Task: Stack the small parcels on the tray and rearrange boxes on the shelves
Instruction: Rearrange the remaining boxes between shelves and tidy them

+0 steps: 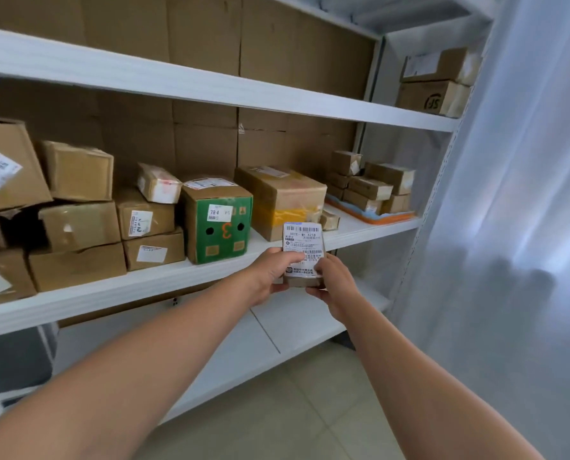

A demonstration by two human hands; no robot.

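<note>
White shelving (111, 290) loaded with cardboard boxes fills the view. Both hands hold a small labelled parcel (304, 247) in the air before the middle shelf. The left hand (272, 277) has its fingers curled round one edge, and the right hand (335, 283) pinches the lower corner. Stacking seems under way. Next, the parcel likely needs carrying rightward to the tray (393, 218) and laying flat atop the stacked parcels (370, 187).

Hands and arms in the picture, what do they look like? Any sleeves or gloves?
The left hand and right hand are bare: no gloves, rings or watch show. The left arm and right arm are bare too, with no sleeves in view.
</note>
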